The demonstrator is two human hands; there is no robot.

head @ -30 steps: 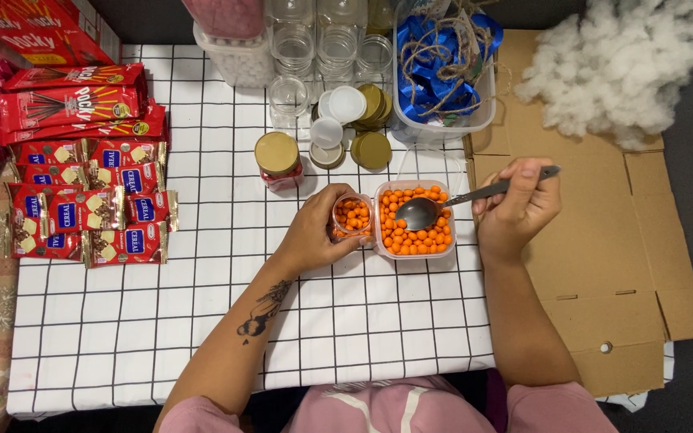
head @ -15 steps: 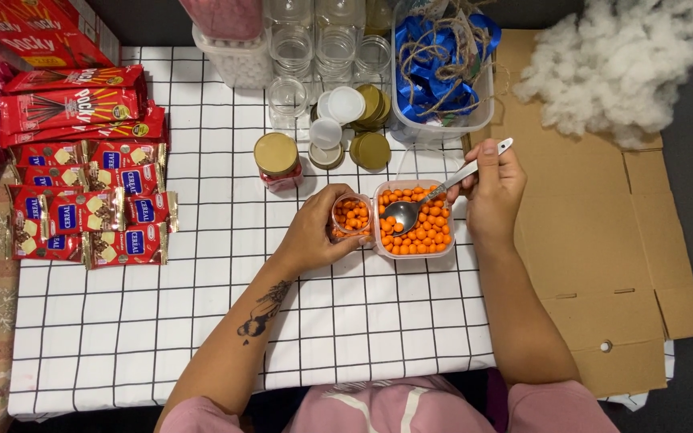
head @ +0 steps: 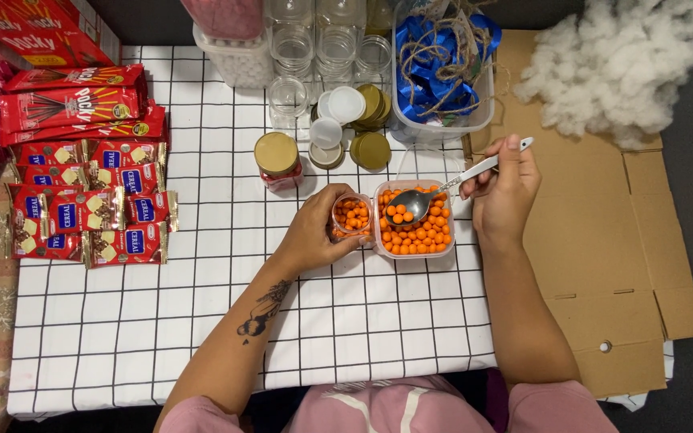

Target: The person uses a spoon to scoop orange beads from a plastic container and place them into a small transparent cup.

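Candies [head: 415, 232] in the clear tub look small, hard, prone to roll (best scooped); right hand [head: 505, 192] pinches the spoon [head: 451, 186] handle, left hand [head: 314, 232] fingers curl around the small jar [head: 351, 215] beside it

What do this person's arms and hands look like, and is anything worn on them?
Both forearms are bare, with short pink sleeves at the upper arms. The left forearm carries a dark tattoo of a figure-like design. The left hand and right hand wear no gloves; no rings, watch or bracelets are visible.
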